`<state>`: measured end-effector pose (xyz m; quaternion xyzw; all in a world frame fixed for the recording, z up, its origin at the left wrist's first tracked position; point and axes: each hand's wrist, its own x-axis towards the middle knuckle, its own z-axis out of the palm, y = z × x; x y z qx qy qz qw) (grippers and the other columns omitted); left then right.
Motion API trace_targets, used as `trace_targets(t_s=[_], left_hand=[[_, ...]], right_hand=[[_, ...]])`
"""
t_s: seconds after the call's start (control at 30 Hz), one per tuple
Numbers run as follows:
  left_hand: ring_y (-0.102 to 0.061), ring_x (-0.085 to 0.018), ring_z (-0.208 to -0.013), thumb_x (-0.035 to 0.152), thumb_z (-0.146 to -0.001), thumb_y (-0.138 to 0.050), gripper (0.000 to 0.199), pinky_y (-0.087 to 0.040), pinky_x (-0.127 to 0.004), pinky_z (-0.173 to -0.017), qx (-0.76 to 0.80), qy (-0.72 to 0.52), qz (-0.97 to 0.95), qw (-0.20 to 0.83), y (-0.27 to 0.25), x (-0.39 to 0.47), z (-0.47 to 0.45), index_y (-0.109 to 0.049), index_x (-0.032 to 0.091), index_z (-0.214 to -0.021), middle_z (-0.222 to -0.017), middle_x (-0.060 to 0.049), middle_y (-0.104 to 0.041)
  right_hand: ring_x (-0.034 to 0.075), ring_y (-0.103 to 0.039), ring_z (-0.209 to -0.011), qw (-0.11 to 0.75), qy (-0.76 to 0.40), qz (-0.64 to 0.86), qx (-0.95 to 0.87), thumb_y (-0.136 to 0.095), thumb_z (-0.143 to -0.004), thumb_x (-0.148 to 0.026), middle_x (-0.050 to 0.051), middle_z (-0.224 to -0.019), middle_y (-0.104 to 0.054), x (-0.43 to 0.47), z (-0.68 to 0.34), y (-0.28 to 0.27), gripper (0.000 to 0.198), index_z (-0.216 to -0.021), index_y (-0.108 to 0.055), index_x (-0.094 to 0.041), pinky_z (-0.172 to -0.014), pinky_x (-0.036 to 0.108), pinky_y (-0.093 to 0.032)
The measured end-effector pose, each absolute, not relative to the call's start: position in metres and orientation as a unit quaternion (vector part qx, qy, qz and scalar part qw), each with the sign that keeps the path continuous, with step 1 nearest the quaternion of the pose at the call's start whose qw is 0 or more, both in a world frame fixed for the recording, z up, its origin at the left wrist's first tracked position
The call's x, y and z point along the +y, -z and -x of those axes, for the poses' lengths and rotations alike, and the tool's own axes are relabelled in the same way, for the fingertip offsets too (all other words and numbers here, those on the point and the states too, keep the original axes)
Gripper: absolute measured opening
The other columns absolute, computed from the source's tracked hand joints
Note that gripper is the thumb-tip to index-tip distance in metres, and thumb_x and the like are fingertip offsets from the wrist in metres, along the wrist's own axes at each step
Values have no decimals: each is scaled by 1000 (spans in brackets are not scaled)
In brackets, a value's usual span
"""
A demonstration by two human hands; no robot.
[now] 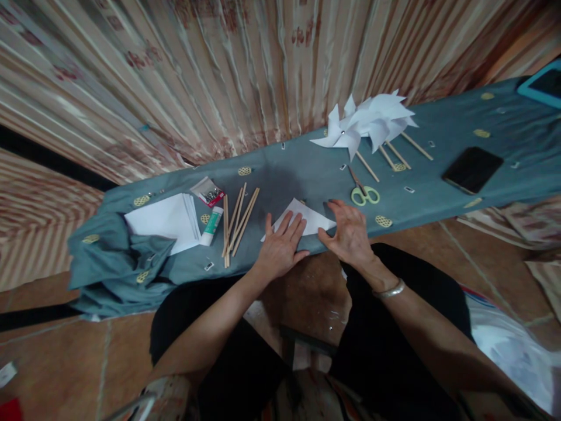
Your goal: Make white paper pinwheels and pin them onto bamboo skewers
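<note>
A white sheet of paper (310, 217), folded into a triangle, lies near the front edge of the cloth-covered table. My left hand (280, 248) rests flat on its left part, fingers stretched out, hiding some of the paper. At the sheet's right corner is my right hand (349, 234), thumb and fingers apart around the tip; whether it presses on the paper I cannot tell. Green-handled scissors (364, 195) lie just beyond the right hand. Several thin wooden sticks (239, 225) are left of the left hand, beside a glue stick (213, 226).
Several white paper pinwheels (379, 120) on sticks lie at the back right. A black phone (473, 169) is farther right. On the left are a stack of white paper (163, 222) and a small packet of metal fasteners (208, 192). The tablecloth (118, 269) bunches at the left end.
</note>
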<state>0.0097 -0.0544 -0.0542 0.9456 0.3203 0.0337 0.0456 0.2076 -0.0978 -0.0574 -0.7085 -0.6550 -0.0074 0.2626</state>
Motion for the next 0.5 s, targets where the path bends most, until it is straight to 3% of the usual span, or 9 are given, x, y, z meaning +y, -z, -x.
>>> trace_targets(t_s=[0.3, 0.5], left_hand=[[-25, -35, -151, 54, -96, -46, 71, -11, -73, -118, 322, -28, -945, 37, 53, -54, -9, -30, 15, -154, -160, -16, -34], [-24, -34, -151, 53, -97, -43, 70, -10, -73, -118, 321, -28, -946, 37, 55, -55, -9, -29, 13, -154, -162, -15, -31]], right_hand=[[38, -50, -129, 259, 23, 731, -632, -57, -84, -36, 21, -140, -57, -112, -247, 65, 54, -134, -54, -13, -104, 57, -40], [35, -52, -127, 292, 51, 686, -664, -49, -91, -24, 17, -141, -57, -113, -245, 52, 44, -132, -58, -16, -105, 55, -42]])
